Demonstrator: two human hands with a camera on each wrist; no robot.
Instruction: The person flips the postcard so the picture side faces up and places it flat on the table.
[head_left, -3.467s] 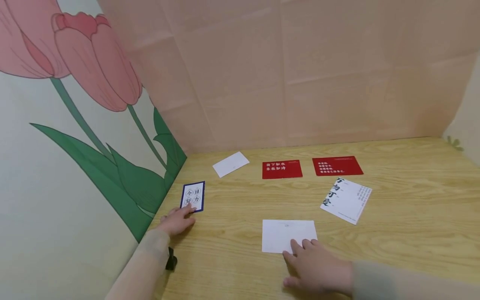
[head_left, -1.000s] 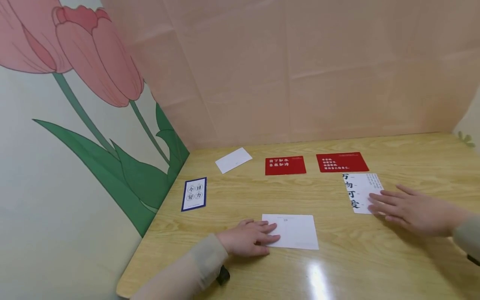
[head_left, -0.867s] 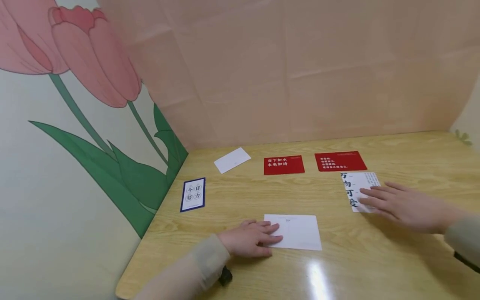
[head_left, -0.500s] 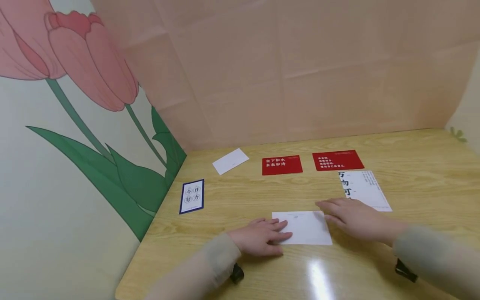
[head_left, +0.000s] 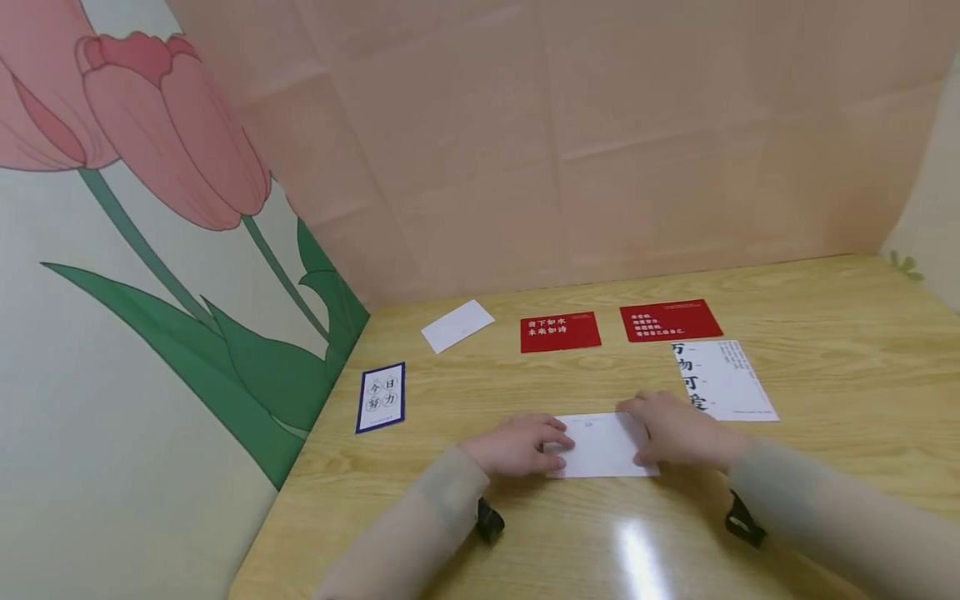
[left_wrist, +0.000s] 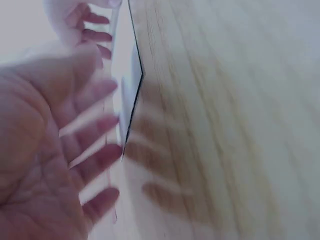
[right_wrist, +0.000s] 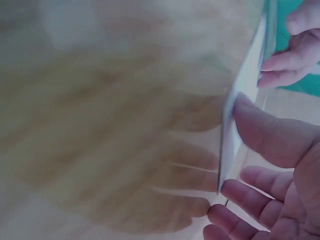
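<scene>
A white postcard (head_left: 603,454) with a small faint print near its far edge lies between my two hands on the wooden table. Fingertips of my left hand (head_left: 517,446) touch its left side, the fingers spread and loosely bent. At its right end is my right hand (head_left: 678,429), thumb on the card by the near corner and forefinger by the far corner. In the right wrist view that thumb (right_wrist: 265,130) rests on the card's face, the other fingers spread past its edge. A white card with large black characters (head_left: 731,387) lies just beyond my right hand, partly overlapped by it.
Toward the back are a plain white card (head_left: 457,326) and two red cards with white writing, one in the middle (head_left: 560,337) and one farther right (head_left: 671,325). A blue-bordered card (head_left: 380,397) lies near the left wall. A peach cloth (head_left: 562,167) hangs behind the table.
My left hand came from the blue-bordered card to the white postcard, which slid slightly right. My right hand straightened the black-lettered card and moved it right, then came back left to the postcard.
</scene>
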